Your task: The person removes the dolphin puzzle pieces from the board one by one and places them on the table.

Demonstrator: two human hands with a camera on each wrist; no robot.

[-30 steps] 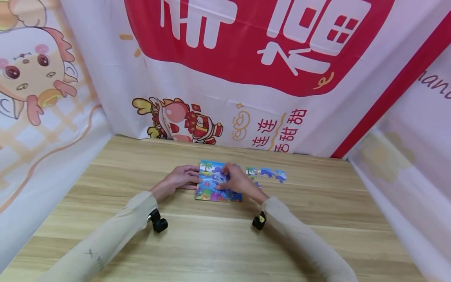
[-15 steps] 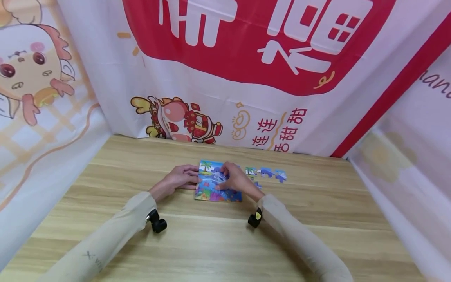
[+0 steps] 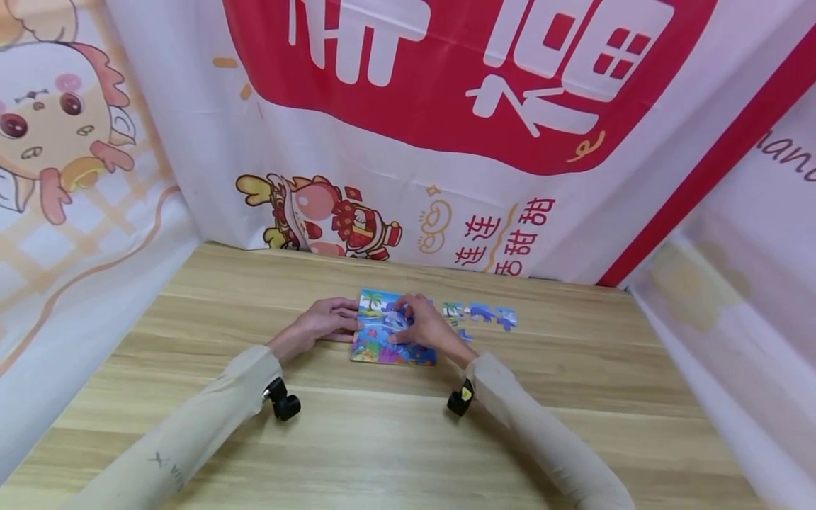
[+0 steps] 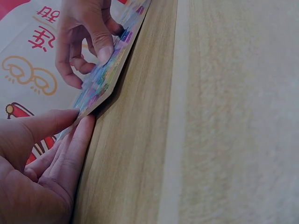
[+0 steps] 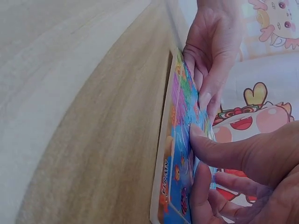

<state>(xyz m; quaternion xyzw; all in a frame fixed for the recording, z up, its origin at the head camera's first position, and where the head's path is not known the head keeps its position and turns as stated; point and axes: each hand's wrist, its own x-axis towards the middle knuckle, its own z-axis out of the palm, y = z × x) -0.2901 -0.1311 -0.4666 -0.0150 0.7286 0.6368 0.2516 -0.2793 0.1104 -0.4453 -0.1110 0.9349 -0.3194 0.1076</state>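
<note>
A jigsaw puzzle board (image 3: pixel 382 350) with a palm-tree and undersea picture lies flat on the table. My left hand (image 3: pixel 324 322) holds its left edge; in the left wrist view the thumb (image 4: pixel 58 120) is on the top corner, with the fingers along the side. My right hand (image 3: pixel 433 329) is over the middle of the picture, fingers bent. Its thumb (image 5: pixel 212 149) presses the printed surface in the right wrist view, and the fingertips touch down around the dolphin part. I cannot tell whether a piece is between them.
Several loose puzzle pieces (image 3: pixel 481 312) lie right of the board, some partly behind the right hand. The wooden table (image 3: pixel 357 446) reaches a printed cloth wall (image 3: pixel 357 163) at the back, with more cloth at both sides.
Both hands stay in almost the same places on the board. The right wrist has turned slightly to the left, and the whole view has shifted a little.
</note>
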